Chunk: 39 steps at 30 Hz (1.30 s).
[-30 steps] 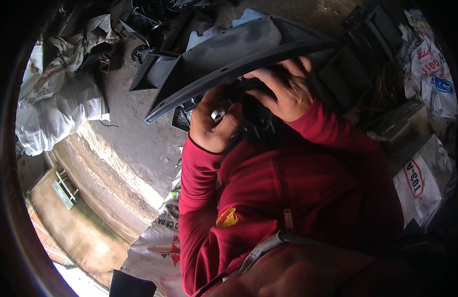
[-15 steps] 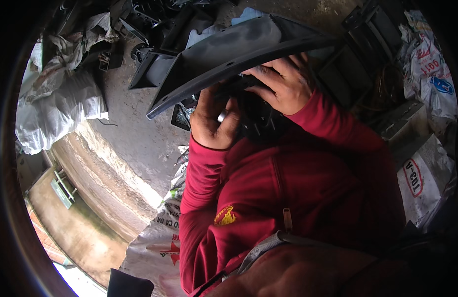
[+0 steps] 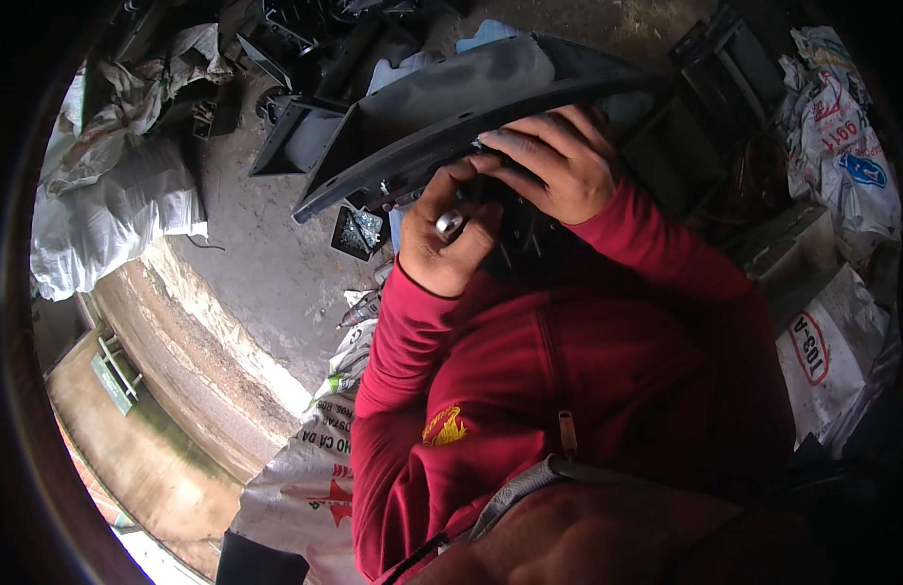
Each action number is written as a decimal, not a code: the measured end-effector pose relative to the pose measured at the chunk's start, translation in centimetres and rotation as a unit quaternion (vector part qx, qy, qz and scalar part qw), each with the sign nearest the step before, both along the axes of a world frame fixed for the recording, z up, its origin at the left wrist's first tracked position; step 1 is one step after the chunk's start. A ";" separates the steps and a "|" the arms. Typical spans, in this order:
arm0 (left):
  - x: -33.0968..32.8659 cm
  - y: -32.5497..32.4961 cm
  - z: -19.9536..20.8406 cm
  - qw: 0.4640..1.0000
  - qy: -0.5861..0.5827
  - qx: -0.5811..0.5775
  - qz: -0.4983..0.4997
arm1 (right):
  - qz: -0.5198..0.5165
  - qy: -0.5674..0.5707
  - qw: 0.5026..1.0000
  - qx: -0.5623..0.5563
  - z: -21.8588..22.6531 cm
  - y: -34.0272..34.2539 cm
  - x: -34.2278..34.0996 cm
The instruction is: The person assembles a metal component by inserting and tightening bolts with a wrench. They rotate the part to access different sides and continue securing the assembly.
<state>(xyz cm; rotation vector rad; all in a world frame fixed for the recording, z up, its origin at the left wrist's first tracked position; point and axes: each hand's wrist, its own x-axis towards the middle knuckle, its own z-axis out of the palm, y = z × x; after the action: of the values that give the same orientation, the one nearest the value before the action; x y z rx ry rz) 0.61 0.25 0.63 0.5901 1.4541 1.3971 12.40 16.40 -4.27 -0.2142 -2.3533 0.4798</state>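
Note:
A large black trough-shaped part [image 3: 451, 93] with a curved flanged rim is tilted before me, its underside towards my chest. My left hand [image 3: 444, 234], with a silver ring on one finger, has its fingertips bent in and pressed together under the rim. My right hand [image 3: 564, 166] is closed beside it, thumb and forefinger at a small dark fastener [image 3: 478, 145] near the rim. The fingertips of both hands nearly meet. Whatever they pinch is too small or hidden to name. Another small bolt [image 3: 384, 185] stands out of the rim, left of my left hand.
A small black tray of shiny screws [image 3: 360, 232] sits on the floor, with a power tool [image 3: 360, 309] nearer me. More black parts [image 3: 300, 136] lie beyond. White sacks [image 3: 120, 214] are at the left, others [image 3: 842, 146] at the right. A printed sack [image 3: 295, 507] lies beside me.
My left hand has moved right along the rim towards my right hand, uncovering the bolt and the screw tray. The right hand has barely shifted.

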 end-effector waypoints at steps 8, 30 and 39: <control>0.9 0.8 0.3 0.952 0.301 -0.053 0.021 | 0.002 -0.018 1.000 -0.020 -0.1 -0.1 0.2; 0.1 0.6 -0.2 0.928 0.366 -0.048 0.043 | -0.006 -0.007 1.000 0.024 0.2 -1.0 -0.3; -0.3 1.0 -1.0 0.927 0.370 -0.012 0.055 | -0.007 0.003 0.998 -0.061 0.1 -0.9 -0.2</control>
<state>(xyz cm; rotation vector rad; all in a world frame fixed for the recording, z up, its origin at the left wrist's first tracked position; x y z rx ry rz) 0.36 1.26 -0.35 1.1133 2.1153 1.2940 12.22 15.53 -4.15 -0.2843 -2.3179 0.6166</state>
